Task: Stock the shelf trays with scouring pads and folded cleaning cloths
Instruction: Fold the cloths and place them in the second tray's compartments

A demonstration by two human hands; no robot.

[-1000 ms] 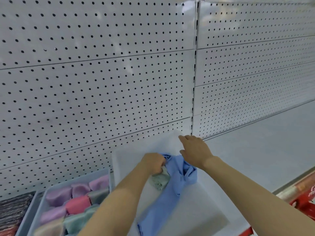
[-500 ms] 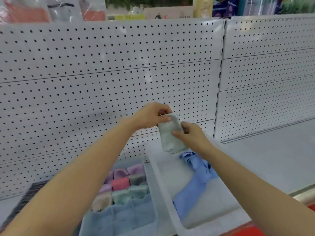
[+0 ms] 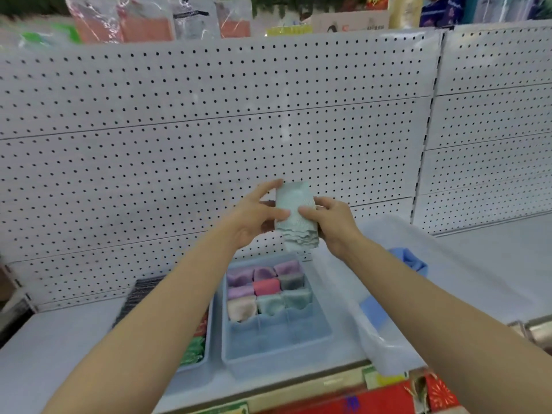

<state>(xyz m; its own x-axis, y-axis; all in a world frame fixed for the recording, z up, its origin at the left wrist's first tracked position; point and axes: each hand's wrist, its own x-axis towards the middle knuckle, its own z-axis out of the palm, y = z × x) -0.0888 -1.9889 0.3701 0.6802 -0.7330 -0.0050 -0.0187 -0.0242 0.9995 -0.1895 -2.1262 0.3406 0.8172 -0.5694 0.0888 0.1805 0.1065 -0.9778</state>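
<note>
Both hands are up in front of the pegboard (image 3: 209,138), sharing one folded pale green cloth (image 3: 295,216). The left hand (image 3: 257,213) has its grip on the left edge, thumb across the front; the right hand (image 3: 331,222) pinches the right edge. Below on the shelf (image 3: 59,339), the blue tray (image 3: 277,342) has folded cloths (image 3: 265,288) packed in its back half. A clear bin (image 3: 385,354) to the right holds a blue cloth (image 3: 409,259).

Textured cloth (image 3: 295,213) (matt, folded)
</note>
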